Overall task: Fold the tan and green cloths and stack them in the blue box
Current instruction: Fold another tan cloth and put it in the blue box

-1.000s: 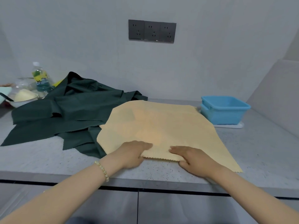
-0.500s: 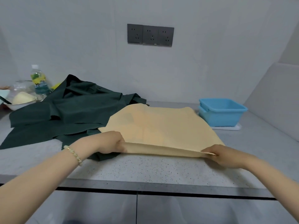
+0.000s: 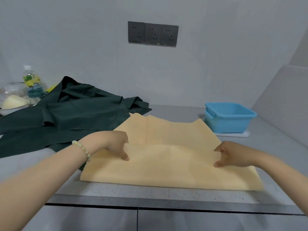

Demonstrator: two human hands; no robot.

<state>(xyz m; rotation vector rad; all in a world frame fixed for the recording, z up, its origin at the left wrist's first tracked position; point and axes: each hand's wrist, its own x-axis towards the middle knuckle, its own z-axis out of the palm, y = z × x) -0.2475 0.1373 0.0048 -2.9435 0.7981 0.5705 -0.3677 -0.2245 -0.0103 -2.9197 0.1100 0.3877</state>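
1. Slippage is my main worry: my left hand (image 3: 115, 144) and right hand (image 3: 233, 155) each pinch the turned-over edge of the tan cloth (image 3: 166, 169) at centre frame, and the thin fabric could slide free or land crooked.
2. Its far edge looks wavy, so the corners may not meet.
3. It is soft, matte and roughly rectangular, and it sags between my hands.
4. The green cloth (image 3: 66, 117) lies crumpled and unfolded at left. The blue box (image 3: 228, 125) of rigid plastic sits at right, just beyond the tan cloth's far corner.

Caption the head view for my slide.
Left hand and right hand pinch the tan cloth mid-fold; green cloth, blue box nearby.
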